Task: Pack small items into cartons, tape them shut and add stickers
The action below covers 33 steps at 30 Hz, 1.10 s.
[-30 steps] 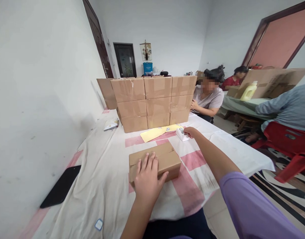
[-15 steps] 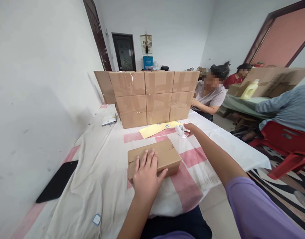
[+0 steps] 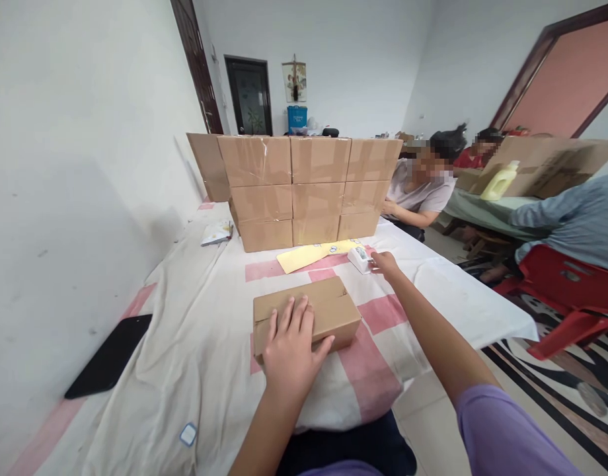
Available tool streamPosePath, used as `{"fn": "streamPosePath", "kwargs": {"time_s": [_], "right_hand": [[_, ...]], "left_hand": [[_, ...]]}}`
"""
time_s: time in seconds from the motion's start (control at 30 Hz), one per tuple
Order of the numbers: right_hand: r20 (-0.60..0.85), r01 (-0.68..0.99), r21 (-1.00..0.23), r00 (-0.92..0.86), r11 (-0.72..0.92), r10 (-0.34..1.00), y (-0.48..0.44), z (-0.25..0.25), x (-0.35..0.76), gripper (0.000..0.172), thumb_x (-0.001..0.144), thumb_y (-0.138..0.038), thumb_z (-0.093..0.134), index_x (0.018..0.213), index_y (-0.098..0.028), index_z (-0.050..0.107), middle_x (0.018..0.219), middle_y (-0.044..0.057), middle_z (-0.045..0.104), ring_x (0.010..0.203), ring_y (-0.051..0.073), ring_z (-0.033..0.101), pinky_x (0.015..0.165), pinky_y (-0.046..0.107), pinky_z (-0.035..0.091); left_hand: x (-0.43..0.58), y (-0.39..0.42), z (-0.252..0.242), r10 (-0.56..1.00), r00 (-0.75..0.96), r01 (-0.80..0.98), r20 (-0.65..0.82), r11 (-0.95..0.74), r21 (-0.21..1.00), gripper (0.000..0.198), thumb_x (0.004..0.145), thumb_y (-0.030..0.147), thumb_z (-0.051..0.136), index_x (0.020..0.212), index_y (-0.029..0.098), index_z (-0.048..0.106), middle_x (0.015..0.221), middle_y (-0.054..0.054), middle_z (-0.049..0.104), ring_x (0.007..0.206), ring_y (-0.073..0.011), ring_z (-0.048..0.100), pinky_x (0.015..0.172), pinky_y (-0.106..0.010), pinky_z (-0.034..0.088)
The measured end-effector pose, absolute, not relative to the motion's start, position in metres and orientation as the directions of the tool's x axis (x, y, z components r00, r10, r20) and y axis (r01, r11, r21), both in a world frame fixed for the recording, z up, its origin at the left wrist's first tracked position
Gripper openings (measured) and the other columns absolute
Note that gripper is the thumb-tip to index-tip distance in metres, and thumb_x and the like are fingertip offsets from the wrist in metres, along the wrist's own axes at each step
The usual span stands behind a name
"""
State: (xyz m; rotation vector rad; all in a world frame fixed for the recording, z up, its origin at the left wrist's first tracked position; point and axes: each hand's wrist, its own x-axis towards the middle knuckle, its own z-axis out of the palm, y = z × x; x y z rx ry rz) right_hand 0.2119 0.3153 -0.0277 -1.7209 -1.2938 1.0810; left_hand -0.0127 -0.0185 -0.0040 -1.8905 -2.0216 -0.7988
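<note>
A small closed cardboard box (image 3: 328, 311) lies on the cloth-covered table (image 3: 205, 344) in front of me. My left hand (image 3: 289, 347) rests flat on its near left part, fingers stretched out and apart. My right hand (image 3: 384, 262) reaches farther out, with its fingertips at the right end of a small white device (image 3: 358, 258). Its fingers look loosely extended and are not wrapped round the device. A yellow paper strip (image 3: 311, 254) lies just left of the device.
A wall of stacked taped cardboard boxes (image 3: 308, 192) stands at the table's far end. A black tablet (image 3: 108, 357) lies near the left wall, with a booklet (image 3: 217, 233) farther back. Seated people (image 3: 423, 188), a red chair (image 3: 571, 291) and another table (image 3: 482, 205) are on the right.
My right hand has drawn back a little, from on top of the white device to its right end. The view shifted slightly. My left hand stays on the box.
</note>
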Motion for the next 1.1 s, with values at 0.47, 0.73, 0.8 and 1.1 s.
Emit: {"fn": "streamPosePath", "kwargs": {"time_s": [0.47, 0.73, 0.8, 1.1], "right_hand": [[-0.139, 0.157, -0.98, -0.095, -0.123, 0.986, 0.32, -0.045, 0.234, 0.019, 0.083, -0.033, 0.07, 0.081, -0.015, 0.062, 0.081, 0.007, 0.065, 0.065, 0.015, 0.062, 0.064, 0.027, 0.057], [-0.331, 0.243, -0.934, -0.304, -0.263, 0.893, 0.34, -0.031, 0.255, 0.025, 0.076, -0.034, 0.078, 0.077, -0.014, 0.062, 0.077, 0.008, 0.065, 0.053, 0.015, 0.059, 0.054, 0.031, 0.053], [-0.338, 0.247, -0.932, -0.329, -0.266, 0.882, 0.342, -0.034, 0.257, 0.026, 0.074, -0.033, 0.08, 0.076, -0.014, 0.062, 0.077, 0.009, 0.066, 0.054, 0.015, 0.059, 0.052, 0.029, 0.051], [-0.185, 0.081, -0.982, -0.282, -0.169, 0.941, 0.354, -0.043, 0.269, 0.044, 0.069, -0.032, 0.083, 0.061, -0.02, 0.041, 0.064, 0.0, 0.054, 0.045, 0.007, 0.045, 0.043, 0.024, 0.028]], "left_hand": [[-0.017, -0.017, -0.007, 0.724, -0.022, 0.997, 0.689, -0.038, 0.072, 0.044, 0.094, 0.05, 0.055, 0.122, 0.019, 0.066, 0.14, -0.003, 0.063, 0.128, -0.0302, 0.06, 0.112, -0.046, 0.036], [-0.024, -0.013, -0.006, 0.727, 0.083, 0.996, 0.681, -0.055, -0.063, 0.05, 0.089, 0.048, 0.063, 0.124, 0.013, 0.064, 0.141, -0.007, 0.062, 0.125, -0.0307, 0.061, 0.119, -0.044, 0.029], [-0.025, -0.011, -0.004, 0.724, 0.114, 0.993, 0.68, -0.067, -0.094, 0.052, 0.088, 0.048, 0.065, 0.123, 0.01, 0.065, 0.139, -0.009, 0.063, 0.122, -0.0316, 0.063, 0.122, -0.044, 0.025], [-0.035, -0.001, -0.004, 0.701, 0.201, 0.98, 0.685, -0.13, -0.154, 0.054, 0.079, 0.044, 0.071, 0.118, 0.006, 0.07, 0.127, -0.01, 0.071, 0.131, -0.0298, 0.057, 0.128, -0.042, 0.017]]}}
